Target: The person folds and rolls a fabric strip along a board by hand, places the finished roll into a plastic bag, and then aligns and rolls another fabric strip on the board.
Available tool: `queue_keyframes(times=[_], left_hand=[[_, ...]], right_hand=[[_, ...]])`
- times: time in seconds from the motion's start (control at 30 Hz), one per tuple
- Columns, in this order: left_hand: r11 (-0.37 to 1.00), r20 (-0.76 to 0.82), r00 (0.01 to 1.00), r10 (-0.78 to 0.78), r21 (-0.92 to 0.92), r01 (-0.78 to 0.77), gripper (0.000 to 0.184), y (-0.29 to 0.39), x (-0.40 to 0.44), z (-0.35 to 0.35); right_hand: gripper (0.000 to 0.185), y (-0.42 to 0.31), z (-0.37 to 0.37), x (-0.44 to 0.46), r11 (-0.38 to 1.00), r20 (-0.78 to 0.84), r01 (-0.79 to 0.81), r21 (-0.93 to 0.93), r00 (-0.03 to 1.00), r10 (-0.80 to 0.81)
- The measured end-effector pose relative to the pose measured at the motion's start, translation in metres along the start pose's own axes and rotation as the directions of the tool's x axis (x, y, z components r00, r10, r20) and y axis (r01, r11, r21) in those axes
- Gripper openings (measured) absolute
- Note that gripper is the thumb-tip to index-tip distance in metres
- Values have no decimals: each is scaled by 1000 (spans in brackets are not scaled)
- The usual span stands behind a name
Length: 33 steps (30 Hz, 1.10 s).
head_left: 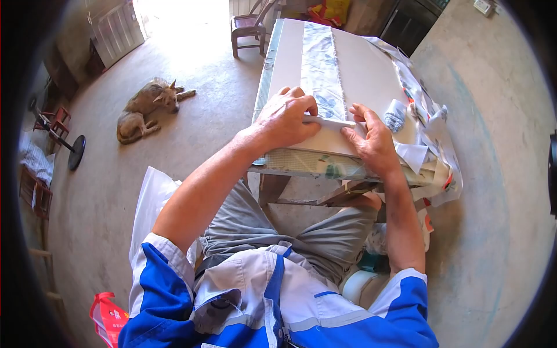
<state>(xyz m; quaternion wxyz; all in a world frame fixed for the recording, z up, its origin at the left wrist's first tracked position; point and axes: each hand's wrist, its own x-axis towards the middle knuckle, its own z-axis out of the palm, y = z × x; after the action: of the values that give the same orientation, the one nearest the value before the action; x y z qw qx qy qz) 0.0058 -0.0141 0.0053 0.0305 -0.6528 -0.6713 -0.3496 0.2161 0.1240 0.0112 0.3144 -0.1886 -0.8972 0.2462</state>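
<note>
A long white strip of cloth with a faint blue-grey print (322, 64) lies flat along the table, its side edge frayed. Its near end is turned into a narrow white roll (331, 122). My left hand (287, 119) grips the left end of this roll, fingers curled and thumb in front. At the right end, my right hand (371, 139) pinches it between thumb and fingers. The underside of the roll is hidden. Just right of my right hand sits a small rolled bundle with a grey patterned end (395, 116).
The padded white table top (365, 69) has a taped, worn front edge. Cloth scraps (426, 133) hang over its right side. A dog (148, 107) lies on the floor to the left. Behind the table stands a wooden chair (248, 26). A red bag (107, 319) is at lower left.
</note>
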Motion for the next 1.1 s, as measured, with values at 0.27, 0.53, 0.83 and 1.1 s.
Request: queue_keyframes(times=[0.27, 0.53, 0.83, 1.1], left_hand=[[990, 14, 992, 126, -64, -124, 16, 2, -21, -5], [989, -3, 994, 112, -94, -112, 43, 9, -39, -12], [993, 17, 994, 105, -47, -104, 34, 12, -39, -12], [990, 7, 995, 98, -106, -97, 22, 6, -40, -10]], right_hand=[[18, 0, 6, -14, 962, 41, 252, -104, 968, -249], [35, -17, -7, -27, 972, 70, 219, -88, 975, -213], [23, -14, -11, -23, 996, 197, 86, -22, 977, -80], [14, -8, -5, -28, 988, 83, 131, 85, 987, -138]])
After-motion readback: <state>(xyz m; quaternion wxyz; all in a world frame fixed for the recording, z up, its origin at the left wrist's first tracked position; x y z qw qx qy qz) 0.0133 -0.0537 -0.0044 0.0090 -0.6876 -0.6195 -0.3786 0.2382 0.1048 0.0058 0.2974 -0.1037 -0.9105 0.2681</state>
